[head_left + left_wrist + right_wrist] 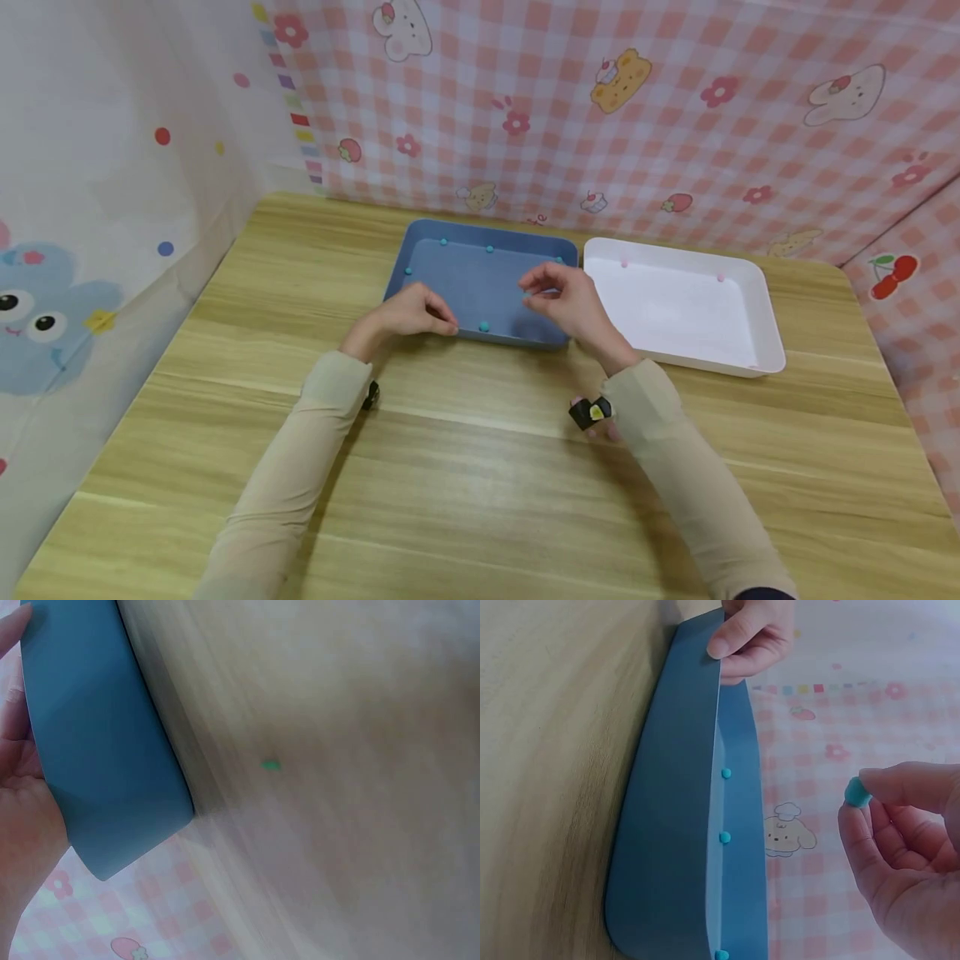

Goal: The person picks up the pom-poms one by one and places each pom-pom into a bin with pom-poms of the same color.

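My left hand grips the near left rim of a blue tray, thumb on the outer wall and fingers inside. In the left wrist view the tray's outer wall hides part of those fingers. Over the tray's right side, my right hand pinches a small teal ball between thumb and fingertip, clear of the rim in the right wrist view. Several more teal balls, one of them a ball by the near wall, lie spread along the edges of the tray floor.
A white tray stands right beside the blue one, with a few pink balls near its edges. Small pink pieces show on the wooden table by my right wrist. A checked cloth hangs behind the trays.
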{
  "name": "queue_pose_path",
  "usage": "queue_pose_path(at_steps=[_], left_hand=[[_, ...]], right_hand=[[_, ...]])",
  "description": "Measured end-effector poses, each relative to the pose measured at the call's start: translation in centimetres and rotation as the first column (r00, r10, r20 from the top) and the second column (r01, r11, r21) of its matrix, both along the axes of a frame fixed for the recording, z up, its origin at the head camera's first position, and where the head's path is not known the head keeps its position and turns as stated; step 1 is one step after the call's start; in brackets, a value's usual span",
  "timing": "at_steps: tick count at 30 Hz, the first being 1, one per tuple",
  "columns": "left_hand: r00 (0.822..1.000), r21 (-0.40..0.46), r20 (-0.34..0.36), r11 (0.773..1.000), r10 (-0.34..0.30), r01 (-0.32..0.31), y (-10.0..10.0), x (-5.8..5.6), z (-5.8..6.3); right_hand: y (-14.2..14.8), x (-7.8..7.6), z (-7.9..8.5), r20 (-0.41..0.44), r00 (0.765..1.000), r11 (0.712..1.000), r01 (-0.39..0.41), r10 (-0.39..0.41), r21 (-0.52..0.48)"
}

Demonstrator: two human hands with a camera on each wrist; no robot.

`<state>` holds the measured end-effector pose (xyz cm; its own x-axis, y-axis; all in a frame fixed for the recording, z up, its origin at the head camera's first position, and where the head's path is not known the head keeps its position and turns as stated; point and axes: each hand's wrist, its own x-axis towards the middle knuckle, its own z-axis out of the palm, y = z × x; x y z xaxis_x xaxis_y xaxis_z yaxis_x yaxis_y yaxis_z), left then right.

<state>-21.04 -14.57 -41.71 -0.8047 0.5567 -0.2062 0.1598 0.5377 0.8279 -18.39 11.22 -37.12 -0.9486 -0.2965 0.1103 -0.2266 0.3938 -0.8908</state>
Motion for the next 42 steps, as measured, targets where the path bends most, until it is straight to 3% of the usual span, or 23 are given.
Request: queue_pose_path(at_steps=[25,42], left_hand=[[1.000,0.006,0.016,1.000,0.015,-0.015,0.0,-0.1,-0.1],[1.000,0.007,0.018,1.000,0.013,-0.013,0.1,-0.1,-0.1]], right_hand=[[-1.2,-3.5,-0.2,0.141,0.980,0.989,0.144,-0.139,-0.030],[-1.9,-4.4,-0.7,0.188,0.962,0.975,0.215,-0.200,-0.063]])
